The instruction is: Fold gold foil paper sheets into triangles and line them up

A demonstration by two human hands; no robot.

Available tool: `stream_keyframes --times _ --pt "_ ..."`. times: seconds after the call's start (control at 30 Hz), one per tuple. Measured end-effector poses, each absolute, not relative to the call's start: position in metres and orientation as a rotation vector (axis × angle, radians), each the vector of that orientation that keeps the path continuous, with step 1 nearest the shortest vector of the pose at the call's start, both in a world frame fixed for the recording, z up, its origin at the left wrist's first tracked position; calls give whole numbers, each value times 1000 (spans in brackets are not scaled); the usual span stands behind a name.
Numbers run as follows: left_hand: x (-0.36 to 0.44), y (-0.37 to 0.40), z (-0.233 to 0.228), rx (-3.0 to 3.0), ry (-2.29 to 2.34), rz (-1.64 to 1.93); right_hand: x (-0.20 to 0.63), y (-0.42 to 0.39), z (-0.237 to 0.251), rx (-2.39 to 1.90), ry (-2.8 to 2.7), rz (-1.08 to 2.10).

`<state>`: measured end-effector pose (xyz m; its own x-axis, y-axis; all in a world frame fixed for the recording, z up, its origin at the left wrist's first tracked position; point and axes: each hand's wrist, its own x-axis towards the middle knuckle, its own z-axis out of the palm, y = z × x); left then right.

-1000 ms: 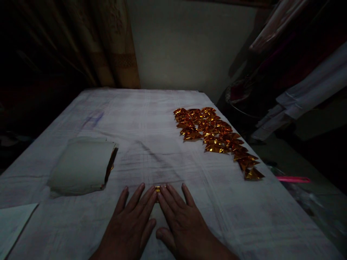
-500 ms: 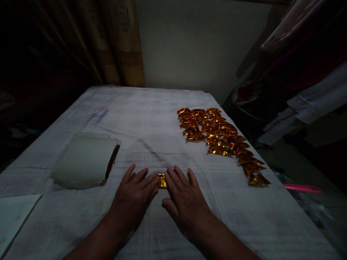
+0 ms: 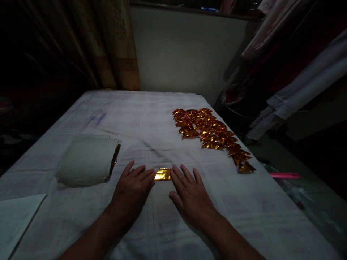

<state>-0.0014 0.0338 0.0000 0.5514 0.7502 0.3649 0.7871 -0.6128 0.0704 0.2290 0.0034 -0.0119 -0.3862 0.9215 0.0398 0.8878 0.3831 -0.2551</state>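
A flat folded strip of gold foil paper (image 3: pixel 163 174) lies on the cloth-covered table between my two hands. My left hand (image 3: pixel 135 189) rests flat with its fingers stretched out, their tips at the strip's left end. At the right end, the fingers of my right hand (image 3: pixel 189 196) lie flat and apart, touching or covering the edge. Both ends of the strip are partly hidden under the fingertips. To the left sits a stack of pale paper sheets (image 3: pixel 88 159) with gold foil showing along its right edge.
Rows of folded gold foil pieces (image 3: pixel 211 128) cover the table's right side. A pale sheet (image 3: pixel 18 216) lies at the near left corner. Beyond the table stand a wall (image 3: pixel 179 54) and a curtain (image 3: pixel 114 47). Clothes (image 3: pixel 300 83) hang at right, above a pink handle (image 3: pixel 284 175).
My hands have moved slightly apart, uncovering more of the gold strip between them. The view has also shifted, showing more of the wall's top.
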Motion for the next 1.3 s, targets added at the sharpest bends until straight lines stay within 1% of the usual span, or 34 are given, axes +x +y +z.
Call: stream_keyframes --times 0.23,0.5,0.6,0.93,1.17,1.3 --pt "2 34 -4 -2658 -1294 -600 206 -2 -7 -1504 -2508 251" --pt "4 36 1 -2656 -1229 -601 219 -7 -10 -1732 -2319 133" --pt "4 37 -1 -2661 -1216 -601 222 -1 -8 -1737 -2263 117" --pt "5 43 -5 -2578 -1335 -570 217 24 11 -1796 -2141 235" --pt "-1 40 -5 -2616 -1572 -706 216 32 2 -1699 -1883 509" --pt "-5 41 -8 -2639 -1673 -911 218 36 -6 -1606 -1719 628"
